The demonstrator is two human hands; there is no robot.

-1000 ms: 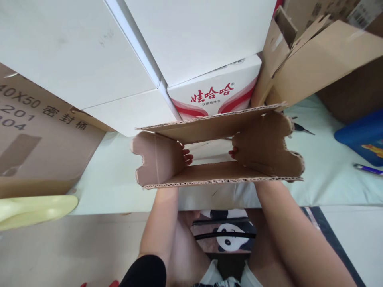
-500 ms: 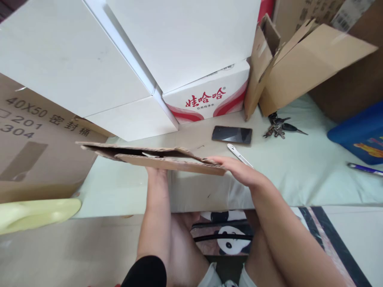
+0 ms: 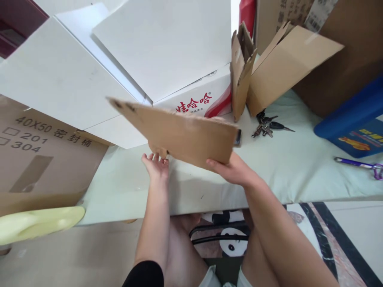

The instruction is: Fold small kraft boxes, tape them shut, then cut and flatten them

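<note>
A flattened brown cardboard box hangs tilted above the pale green table, its left end raised. My right hand grips its lower right edge, thumb on top. My left hand is under the lower left part of the box, fingers stretched upward and touching its underside. The fingertips are partly hidden behind the cardboard.
White cartons, one with red print, stand behind the box. An open brown carton leans at the right, with keys and a dark phone beside it. A blue box and a purple pen lie far right. A large printed carton sits left.
The box was open as a sleeve with both hands inside, then collapsed flat. It has tilted up on its left side; my right hand holds the lower edge and my left supports it beneath.
</note>
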